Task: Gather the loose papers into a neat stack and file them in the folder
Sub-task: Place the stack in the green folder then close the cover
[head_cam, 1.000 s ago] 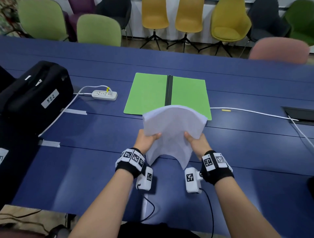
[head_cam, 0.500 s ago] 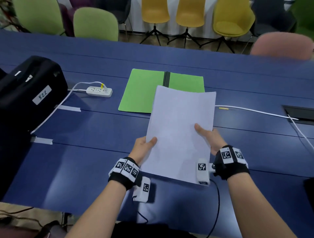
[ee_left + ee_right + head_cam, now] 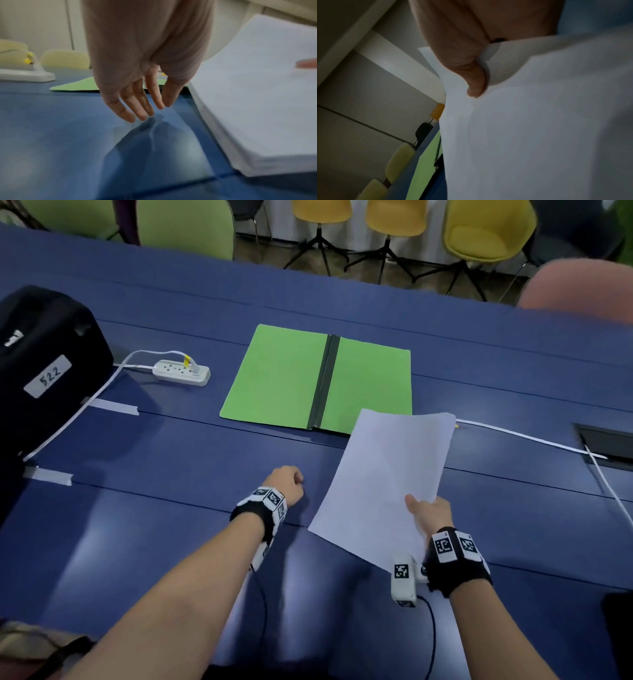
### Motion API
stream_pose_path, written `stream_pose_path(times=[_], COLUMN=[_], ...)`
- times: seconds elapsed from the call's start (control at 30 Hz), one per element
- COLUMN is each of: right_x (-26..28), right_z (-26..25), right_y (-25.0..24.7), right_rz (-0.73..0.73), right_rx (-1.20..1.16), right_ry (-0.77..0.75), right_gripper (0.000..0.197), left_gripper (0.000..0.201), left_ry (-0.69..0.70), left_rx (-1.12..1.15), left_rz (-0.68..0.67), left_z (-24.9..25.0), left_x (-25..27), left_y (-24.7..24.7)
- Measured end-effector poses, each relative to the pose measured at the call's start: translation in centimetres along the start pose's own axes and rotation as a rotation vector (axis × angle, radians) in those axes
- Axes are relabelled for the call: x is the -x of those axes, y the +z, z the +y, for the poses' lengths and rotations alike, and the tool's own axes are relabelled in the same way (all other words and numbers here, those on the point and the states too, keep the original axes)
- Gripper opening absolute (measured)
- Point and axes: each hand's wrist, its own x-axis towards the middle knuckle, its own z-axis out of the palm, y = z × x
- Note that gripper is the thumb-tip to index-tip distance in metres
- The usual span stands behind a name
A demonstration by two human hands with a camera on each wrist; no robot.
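Observation:
A squared stack of white papers point(image 3: 387, 481) is held above the blue table point(image 3: 171, 508) by my right hand point(image 3: 426, 513), thumb on top and fingers hidden beneath. In the right wrist view the thumb point(image 3: 471, 75) presses the papers point(image 3: 539, 128). The stack's far corner overlaps the near right corner of the green folder point(image 3: 281, 378), which lies open and flat with a dark spine. My left hand point(image 3: 287, 482) is empty and left of the stack. In the left wrist view its fingers point(image 3: 135, 106) hang straight just above the table, apart from the papers point(image 3: 257, 94).
A black case point(image 3: 44, 364) labelled 522 stands at the left edge. A white power strip point(image 3: 181, 370) with its cable lies left of the folder. Another white cable point(image 3: 527, 440) runs to a table hatch point(image 3: 606, 443) at right. Chairs line the far side.
My left hand has let go of the papers and dropped toward the table. The right hand alone has carried the stack to the right and turned it slightly.

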Motion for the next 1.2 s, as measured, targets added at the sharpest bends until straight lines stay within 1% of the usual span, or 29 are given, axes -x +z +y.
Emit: stream_pose_path(times=[0.07,0.13,0.2,0.23,0.27,0.3,0.33,0.4,0.43,0.53,0.6,0.7,0.77,0.83,0.87,0.93,0.97,1.03,1.07,1.1,1.17,1.2], right_x=[-1.1,-2.1,-2.8,-3.0,-3.2,-3.4,-3.5,-3.7,-3.8,-4.2,-4.0,-2.8,-1.4,0.2,1.0,2.1,2.4,2.6,2.9,3.1,3.6,3.8], right_z=[0.5,1.5,2.3,2.4,2.5,2.6,2.6,2.5,2.5,2.5,2.9,3.8,4.4,4.5,4.5,4.6,4.7,5.1,4.9,4.9,4.5,4.4], right_y=[-0.6,-0.6,-0.2,-0.1,0.0,0.1,0.1,0.0,-0.1,-0.7,-1.0,-1.8,-2.4,-3.1,-3.6,-4.7,-5.1,-5.7,-5.7,-5.5,-5.0,-4.6], right_rz=[0.035,0.072,0.102,0.102,0.098,0.092,0.088,0.085,0.084,0.073,0.053,0.021,-0.002,-0.025,-0.026,-0.045,-0.053,-0.076,-0.087,-0.091,-0.114,-0.121], right_rx=[-0.026,-0.031,-0.021,-0.017,-0.015,-0.013,-0.008,0.005,0.013,0.028,0.018,-0.028,-0.057,-0.085,-0.106,-0.130,-0.124,-0.119,-0.108,-0.100,-0.101,-0.103], right_ry=[0.031,0.044,0.065,0.078,0.093,0.103,0.109,0.103,0.100,0.097,0.106,0.109,0.108,0.090,0.071,0.027,0.005,-0.014,-0.015,-0.015,-0.014,-0.011], right_gripper=[0.033,0.034,0.032,0.029,0.026,0.025,0.024,0.024,0.024,0.023,0.024,0.024,0.018,0.002,0.010,0.017,0.017,0.007,0.005,0.009,0.005,0.008], left_gripper=[0.020,0.024,0.034,0.038,0.041,0.044,0.052,0.072,0.079,0.084,0.081,0.071,0.069,0.068,0.068,0.067,0.067,0.065,0.063,0.061,0.055,0.049], left_ry=[0.030,0.089,0.168,0.221,0.306,0.370,0.388,0.325,0.300,0.280,0.270,0.303,0.331,0.363,0.375,0.393,0.403,0.436,0.451,0.468,0.505,0.518], left_rx=[-0.092,-0.258,-0.521,-0.636,-0.748,-0.832,-0.871,-0.865,-0.868,-0.846,-0.835,-0.860,-0.875,-0.862,-0.847,-0.798,-0.777,-0.760,-0.756,-0.749,-0.718,-0.684], left_rz=[0.022,0.022,0.034,0.076,0.119,0.150,0.158,0.134,0.118,0.053,0.029,0.034,0.011,-0.036,-0.058,-0.081,-0.087,-0.103,-0.111,-0.119,-0.115,-0.104], left_z=[0.8,1.9,3.3,4.1,4.7,5.1,5.4,5.5,5.6,6.0,6.0,5.8,5.1,3.7,2.7,0.5,-0.5,-2.1,-2.8,-3.5,-4.8,-5.4], left_x=[-2.2,-4.1,-5.6,-5.9,-6.4,-6.9,-7.5,-8.3,-8.6,-8.8,-8.6,-7.6,-6.1,-3.8,-2.3,1.0,2.7,6.0,7.5,8.8,11.0,11.8], left_y=[-0.5,-0.5,-0.2,-0.2,0.0,0.3,0.7,1.3,1.6,2.1,2.0,1.4,1.1,1.6,2.1,3.3,3.8,4.8,5.2,5.6,5.9,5.8])
